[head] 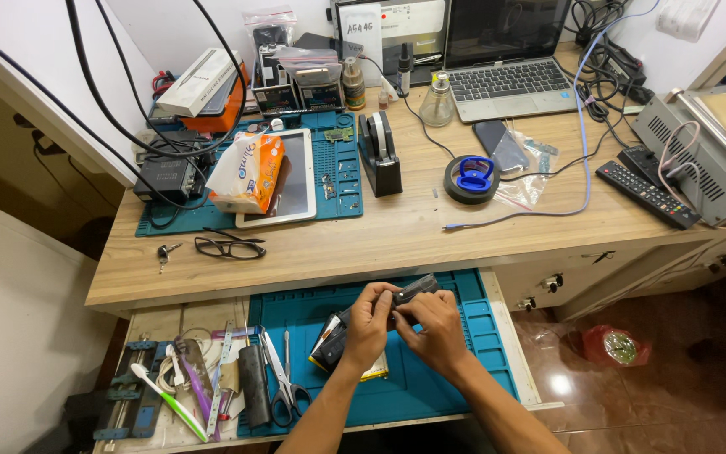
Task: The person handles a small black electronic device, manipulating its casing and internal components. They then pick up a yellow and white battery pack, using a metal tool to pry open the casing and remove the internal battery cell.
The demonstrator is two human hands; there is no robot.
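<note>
Right hand (437, 329), left hand (370, 324), gripping dark device (413, 290)

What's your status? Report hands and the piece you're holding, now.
Left hand and right hand both grip small dark device over blue mat. Scissors left, apart.

The wooden desk (397, 231) carries a laptop (506, 59), a tape dispenser (380, 153), a remote (647, 193), eyeglasses (228, 246) and a blue mat (342, 168).

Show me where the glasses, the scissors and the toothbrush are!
glasses (229, 246), head view, on the frame's bridge.
scissors (279, 378), head view, on the blades.
toothbrush (170, 403), head view, on the green-and-white handle.
</note>
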